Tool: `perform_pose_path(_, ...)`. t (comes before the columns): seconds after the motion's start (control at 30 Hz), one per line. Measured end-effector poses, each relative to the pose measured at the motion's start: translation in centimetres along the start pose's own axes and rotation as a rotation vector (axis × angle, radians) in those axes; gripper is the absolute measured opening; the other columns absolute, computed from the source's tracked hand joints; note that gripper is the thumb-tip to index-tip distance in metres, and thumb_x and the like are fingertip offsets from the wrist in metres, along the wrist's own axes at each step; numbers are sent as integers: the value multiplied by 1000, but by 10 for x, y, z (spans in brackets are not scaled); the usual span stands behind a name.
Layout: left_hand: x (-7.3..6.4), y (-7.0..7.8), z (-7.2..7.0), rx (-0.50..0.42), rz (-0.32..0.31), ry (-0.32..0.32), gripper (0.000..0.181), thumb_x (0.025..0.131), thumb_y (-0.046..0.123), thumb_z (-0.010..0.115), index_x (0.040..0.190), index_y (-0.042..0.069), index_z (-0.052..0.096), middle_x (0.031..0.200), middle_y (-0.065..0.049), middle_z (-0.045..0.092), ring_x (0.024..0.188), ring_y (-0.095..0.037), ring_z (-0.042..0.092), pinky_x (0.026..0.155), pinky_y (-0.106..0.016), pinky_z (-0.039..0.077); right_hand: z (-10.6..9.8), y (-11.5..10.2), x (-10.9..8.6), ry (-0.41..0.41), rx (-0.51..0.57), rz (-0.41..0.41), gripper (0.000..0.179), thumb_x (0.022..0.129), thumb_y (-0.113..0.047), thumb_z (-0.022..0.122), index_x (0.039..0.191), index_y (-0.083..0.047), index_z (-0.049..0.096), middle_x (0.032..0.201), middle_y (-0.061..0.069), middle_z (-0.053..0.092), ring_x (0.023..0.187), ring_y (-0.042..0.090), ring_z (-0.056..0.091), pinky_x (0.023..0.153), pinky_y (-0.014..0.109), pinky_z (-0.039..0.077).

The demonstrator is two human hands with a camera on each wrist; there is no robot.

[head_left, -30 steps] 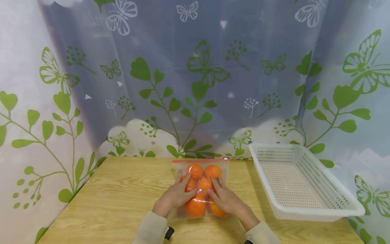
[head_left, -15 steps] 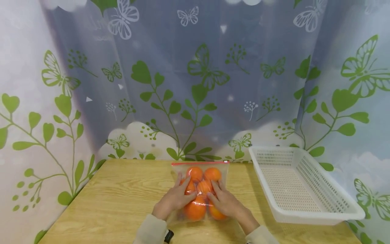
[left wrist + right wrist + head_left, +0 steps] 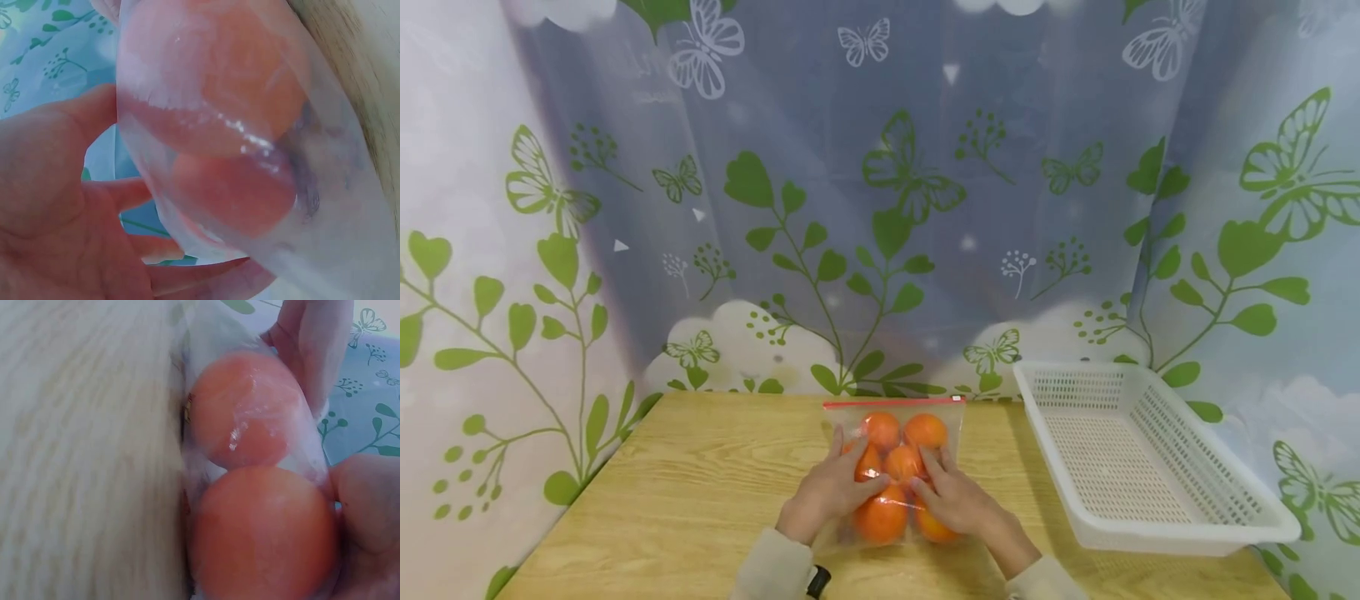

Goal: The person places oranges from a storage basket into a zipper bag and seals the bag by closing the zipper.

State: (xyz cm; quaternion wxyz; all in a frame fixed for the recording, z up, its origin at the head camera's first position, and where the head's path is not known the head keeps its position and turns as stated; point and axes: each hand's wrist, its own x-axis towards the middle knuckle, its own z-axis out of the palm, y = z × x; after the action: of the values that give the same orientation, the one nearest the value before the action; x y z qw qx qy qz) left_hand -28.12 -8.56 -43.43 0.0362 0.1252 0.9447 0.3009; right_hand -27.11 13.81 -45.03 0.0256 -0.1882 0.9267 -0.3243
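Observation:
A clear zip bag (image 3: pixel 841 417) with a red zip strip along its far edge lies flat on the wooden table. Several oranges (image 3: pixel 882 515) fill it, and their skins show through the plastic. On the bag's left side rests my left hand (image 3: pixel 823 493), fingers spread and pointing forward. My right hand (image 3: pixel 962 502) presses on the right side in the same way, thumbs close together near the middle. In the left wrist view, the left hand's fingers (image 3: pixel 134 192) lie fairly straight against the plastic. The right wrist view shows two oranges (image 3: pixel 262 534) beside the right hand (image 3: pixel 369 512).
A white perforated plastic basket (image 3: pixel 1078 508) stands to the right of the bag, near the table's right edge. The wooden table (image 3: pixel 700 467) stretches out on the left. A curtain (image 3: pixel 805 108) printed with leaves and butterflies hangs behind and at both sides.
The head view has tilted slightly, so the scene sits a little lower in it. Both hands stay on the bag with barely any shift, and the basket has not moved.

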Motion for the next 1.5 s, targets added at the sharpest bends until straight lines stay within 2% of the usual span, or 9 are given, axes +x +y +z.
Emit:
perform_pose_path(0.27,1,-2,-1,-7,3,76,78,95,47,69,159,13,41,168,-34,12,129,-64,51,100,-73,50,6,-6,0,60,2,-27,62,111,-31,47,157,7,33,156,50,21,141,65,36,115,73,37)
perform_pose_path(0.67,-2,2,-2,8,-17,39,78,98,50,66,162,16,36,168,-35,8,126,-63,54,98,-72,51,4,0,1,36,27,-26,62,111,-33,46,158,4,33,157,49,21,141,65,36,115,73,37)
perform_pose_path(0.83,-2,4,-4,20,-27,24,77,99,50,64,162,19,35,169,-33,6,123,-61,57,97,-71,51,-4,1,-1,0,54,-15,64,110,-36,47,159,3,33,160,45,18,143,62,34,117,72,35)
perform_pose_path(0.9,-3,4,-6,26,-28,23,77,99,50,64,163,20,34,169,-33,6,119,-60,59,95,-69,53,-7,0,-2,-11,63,-21,63,110,-35,48,159,1,33,160,45,16,147,62,29,118,73,33)
perform_pose_path(1.0,-4,4,-10,21,-27,39,76,98,47,66,162,20,36,169,-33,5,118,-61,59,93,-69,54,-14,-1,-5,-15,71,-37,61,110,-33,49,158,2,35,158,46,22,149,61,23,120,73,29)
perform_pose_path(1.17,-8,5,-15,-5,-7,65,72,99,44,65,161,17,38,169,-33,6,123,-64,54,97,-73,51,-27,-2,-9,5,36,-20,62,110,-35,48,157,4,35,159,45,22,150,63,17,118,79,24)
perform_pose_path(1.23,-9,6,-17,-11,-6,66,72,100,44,64,161,17,37,169,-32,6,127,-64,51,100,-74,48,-33,-3,-11,17,19,-3,64,110,-37,48,158,3,34,161,45,13,146,66,24,115,80,27)
perform_pose_path(1.37,-12,10,-20,-13,-9,69,71,101,44,63,161,16,38,169,-31,7,133,-64,46,103,-77,44,-43,-7,-14,26,-3,14,65,109,-37,49,159,1,33,161,45,9,138,68,36,112,79,34)
perform_pose_path(1.5,-13,12,-22,-6,-13,81,70,100,43,63,160,17,39,169,-31,8,134,-65,43,104,-77,44,-49,-9,-17,30,-11,36,64,109,-36,52,160,-3,33,163,43,8,140,69,32,112,80,33)
